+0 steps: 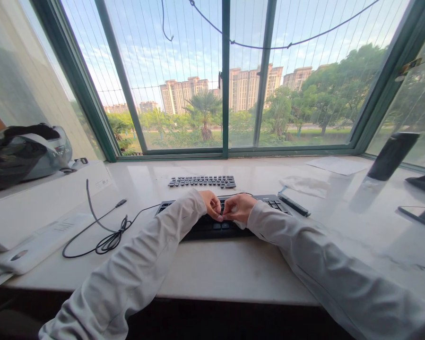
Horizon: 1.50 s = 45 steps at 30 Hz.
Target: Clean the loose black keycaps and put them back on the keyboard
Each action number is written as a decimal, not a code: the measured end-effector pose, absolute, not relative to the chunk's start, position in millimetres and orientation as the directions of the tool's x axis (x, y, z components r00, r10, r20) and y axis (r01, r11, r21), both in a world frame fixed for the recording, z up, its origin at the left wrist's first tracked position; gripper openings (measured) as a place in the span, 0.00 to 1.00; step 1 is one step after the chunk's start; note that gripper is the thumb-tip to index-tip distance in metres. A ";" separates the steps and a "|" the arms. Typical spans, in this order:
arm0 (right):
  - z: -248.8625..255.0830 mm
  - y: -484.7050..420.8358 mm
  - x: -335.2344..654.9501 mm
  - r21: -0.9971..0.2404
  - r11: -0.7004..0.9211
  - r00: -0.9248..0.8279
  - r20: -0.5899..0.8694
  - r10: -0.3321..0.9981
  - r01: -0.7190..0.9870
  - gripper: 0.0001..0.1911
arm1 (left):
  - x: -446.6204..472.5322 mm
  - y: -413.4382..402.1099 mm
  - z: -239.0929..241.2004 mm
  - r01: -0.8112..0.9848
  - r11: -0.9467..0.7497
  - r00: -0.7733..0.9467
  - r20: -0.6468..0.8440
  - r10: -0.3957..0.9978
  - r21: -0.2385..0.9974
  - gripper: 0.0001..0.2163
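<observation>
A black keyboard [201,230] lies on the white counter, partly covered by my forearms and hands. My left hand [211,204] is over its middle, fingers curled and pinched together. Against it, fingertip to fingertip, is my right hand [239,208], also pinched; whatever they hold is too small or hidden to name. Something white, like a bit of tissue [240,225], shows under my right hand. Behind the keyboard, loose black keycaps [201,181] are laid out in rows. Several keys [221,226] show along the keyboard's front.
A coiled black cable [111,241] lies left, near a white power strip-like case [42,241] and a helmet [28,151]. On the right are a slim dark tool [293,204], crumpled clear plastic [306,185], a black cylinder [393,156] and a phone [420,216]. Windows [184,153] stand behind.
</observation>
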State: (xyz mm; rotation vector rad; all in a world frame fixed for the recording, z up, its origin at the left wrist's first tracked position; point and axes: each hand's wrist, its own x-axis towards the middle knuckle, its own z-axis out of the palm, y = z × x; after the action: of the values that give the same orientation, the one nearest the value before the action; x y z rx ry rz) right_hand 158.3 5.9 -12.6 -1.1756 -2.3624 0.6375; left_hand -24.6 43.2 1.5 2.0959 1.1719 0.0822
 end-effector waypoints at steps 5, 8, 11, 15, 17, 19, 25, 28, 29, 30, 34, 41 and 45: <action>-13.1 5.8 155.2 -0.578 0.528 -0.541 0.171 0.824 0.622 0.07 | -25.3 46.1 0.2 0.706 -0.342 0.604 -0.274 0.749 0.621 0.22; -9.6 4.1 154.7 -0.537 0.539 -0.546 0.165 0.821 0.648 0.07 | -24.9 46.3 1.1 0.708 -0.344 0.614 -0.297 0.732 0.616 0.22; -6.5 1.6 155.0 -0.507 0.549 -0.563 0.143 0.814 0.665 0.06 | -23.7 45.5 1.4 0.728 -0.345 0.595 -0.296 0.747 0.593 0.21; -7.4 -0.8 155.2 -0.499 0.544 -0.543 0.164 0.824 0.675 0.06 | -23.1 44.9 0.3 0.738 -0.332 0.570 -0.280 0.773 0.588 0.21; -8.6 -1.0 155.4 -0.512 0.532 -0.521 0.180 0.834 0.674 0.06 | -23.4 44.7 0.2 0.728 -0.328 0.577 -0.281 0.766 0.602 0.22; -8.6 -0.5 156.0 -0.534 0.526 -0.511 0.192 0.838 0.662 0.05 | -23.6 44.0 1.0 0.718 -0.315 0.581 -0.285 0.762 0.621 0.22; -6.2 3.4 158.3 -0.546 0.524 -0.500 0.209 0.841 0.653 0.08 | -25.1 40.3 7.0 0.723 -0.244 0.558 -0.339 0.758 0.646 0.23; -9.7 6.1 158.3 -0.520 0.557 -0.545 0.194 0.816 0.648 0.09 | -31.3 44.6 9.5 0.734 -0.246 0.540 -0.324 0.777 0.633 0.23; -10.9 6.9 158.2 -0.506 0.574 -0.556 0.206 0.805 0.644 0.09 | -34.1 47.4 10.1 0.735 -0.258 0.526 -0.287 0.801 0.627 0.22; -11.7 7.5 158.2 -0.488 0.590 -0.568 0.213 0.795 0.643 0.09 | -36.9 50.5 10.6 0.734 -0.272 0.507 -0.235 0.829 0.623 0.22; -5.2 9.7 164.5 -0.380 0.592 -0.526 0.273 0.806 0.710 0.10 | -43.8 60.5 10.3 0.730 -0.349 0.404 0.041 0.914 0.587 0.19; 9.8 22.1 195.7 -0.087 0.329 -0.287 0.318 0.904 0.940 0.15 | -34.0 62.1 1.8 0.929 -0.314 0.242 0.324 0.915 0.194 0.12; 4.7 26.1 200.3 -0.110 0.260 -0.209 0.344 0.915 0.959 0.22 | -17.2 74.9 -0.5 0.934 -0.343 0.356 0.316 0.879 -0.098 0.12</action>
State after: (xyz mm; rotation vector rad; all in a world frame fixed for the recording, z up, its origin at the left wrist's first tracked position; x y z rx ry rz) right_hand 200.3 26.1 4.7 -1.7158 -2.1985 -0.1804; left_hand -17.2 74.9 -0.5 2.7928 1.9168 0.3570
